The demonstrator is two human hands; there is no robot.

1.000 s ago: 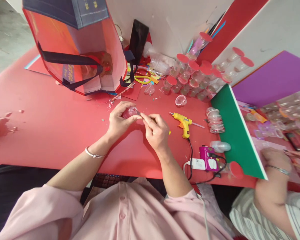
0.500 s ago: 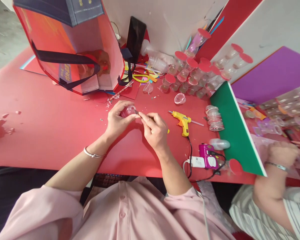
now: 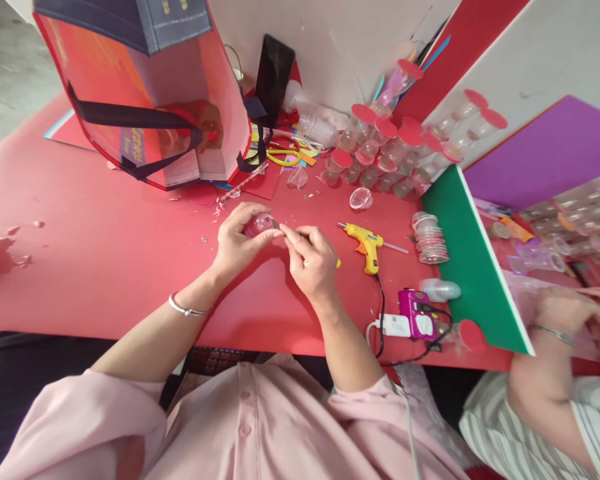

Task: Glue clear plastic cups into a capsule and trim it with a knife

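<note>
My left hand [image 3: 240, 237] is closed around a small clear plastic cup [image 3: 258, 225], tipped on its side above the red table. In my right hand [image 3: 310, 260] is a craft knife [image 3: 276, 227]; its thin dark blade meets the cup's edge beside my left thumb. A bit of yellow, perhaps the knife's end, shows past the right palm, and the fingers hide the rest. To the right of that hand lies a yellow glue gun [image 3: 366, 245] with a glue stick in its back. A loose clear cup [image 3: 361, 199] lies behind it.
Hourglass-shaped cup pieces with red discs [image 3: 380, 143] crowd the back right. A green divider [image 3: 473, 260] stands beside stacked cups [image 3: 430, 238] and a purple power adapter [image 3: 417, 313]. A large bag [image 3: 145, 100] and scissors [image 3: 285, 157] are behind. A co-worker's arms [image 3: 560, 327] are at right.
My hands keep almost the same pose, with the blade still at the cup's edge. The whole view has shifted slightly. Beyond the divider, the co-worker's hands have moved a little.
</note>
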